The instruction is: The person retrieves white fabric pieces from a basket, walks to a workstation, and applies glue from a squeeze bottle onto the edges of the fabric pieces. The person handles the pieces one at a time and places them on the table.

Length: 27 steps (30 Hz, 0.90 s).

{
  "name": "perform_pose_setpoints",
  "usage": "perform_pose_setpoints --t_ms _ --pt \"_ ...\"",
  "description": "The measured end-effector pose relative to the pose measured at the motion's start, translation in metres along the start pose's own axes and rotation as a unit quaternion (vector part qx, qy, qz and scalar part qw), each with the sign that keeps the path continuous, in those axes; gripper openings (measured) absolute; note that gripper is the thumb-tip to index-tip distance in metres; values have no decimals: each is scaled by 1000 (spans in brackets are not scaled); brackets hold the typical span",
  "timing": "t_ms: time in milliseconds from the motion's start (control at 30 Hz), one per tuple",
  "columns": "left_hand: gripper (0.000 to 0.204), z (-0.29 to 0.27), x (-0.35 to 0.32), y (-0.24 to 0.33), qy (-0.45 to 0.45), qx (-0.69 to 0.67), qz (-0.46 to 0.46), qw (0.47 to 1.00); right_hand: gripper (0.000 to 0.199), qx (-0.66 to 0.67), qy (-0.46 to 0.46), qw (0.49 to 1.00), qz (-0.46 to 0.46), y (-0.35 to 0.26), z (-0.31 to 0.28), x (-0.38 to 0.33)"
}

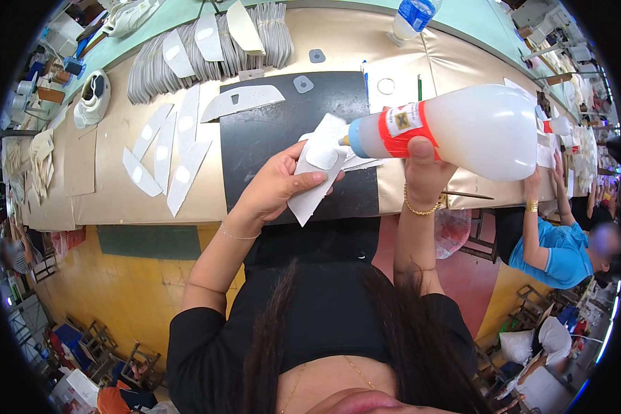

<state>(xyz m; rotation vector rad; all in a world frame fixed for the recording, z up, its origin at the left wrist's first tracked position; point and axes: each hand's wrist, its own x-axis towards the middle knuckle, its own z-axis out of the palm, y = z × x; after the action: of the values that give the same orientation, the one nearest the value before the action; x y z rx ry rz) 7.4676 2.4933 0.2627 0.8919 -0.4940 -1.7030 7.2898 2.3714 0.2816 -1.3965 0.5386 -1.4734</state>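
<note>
My left hand [272, 185] is closed on a flat white shoe-upper piece [307, 199], thumb on top, tilted above the black mat [255, 155]. A whiter rounded patch lies on the piece. My right hand [424, 171] grips a large translucent squeeze bottle [486, 131] with a blue neck and red tape. The bottle lies nearly level, its nozzle pointing left against or just over the patch; contact is hard to tell. Milky liquid shows inside the bottle. Behind my left hand, more white pieces [359, 163] rest on the mat.
Several patched pieces [162, 148] lie left of the mat, and a curved piece [245, 100] overlaps its edge. Farther back is a long row of stacked grey pieces [207, 55]. A white shoe [92, 100] stands left, a water bottle [414, 19] back right. A co-worker in blue [555, 252] sits right.
</note>
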Motion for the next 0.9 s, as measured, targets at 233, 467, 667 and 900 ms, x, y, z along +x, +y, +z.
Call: perform_pose_setpoints --t_ms 233,467,667,900 --pt "44 22 -12 12 6 81 31 996 43 7 -51 998 -26 -16 21 4" --pt "51 24 -13 15 3 45 22 999 39 -14 -66 997 -41 -22 26 10" --pt "48 29 -13 15 -7 15 18 1000 35 -51 -104 991 -72 -23 31 14" --pt "52 31 -12 19 -3 -54 3 999 37 -16 -98 994 -49 -21 36 9"
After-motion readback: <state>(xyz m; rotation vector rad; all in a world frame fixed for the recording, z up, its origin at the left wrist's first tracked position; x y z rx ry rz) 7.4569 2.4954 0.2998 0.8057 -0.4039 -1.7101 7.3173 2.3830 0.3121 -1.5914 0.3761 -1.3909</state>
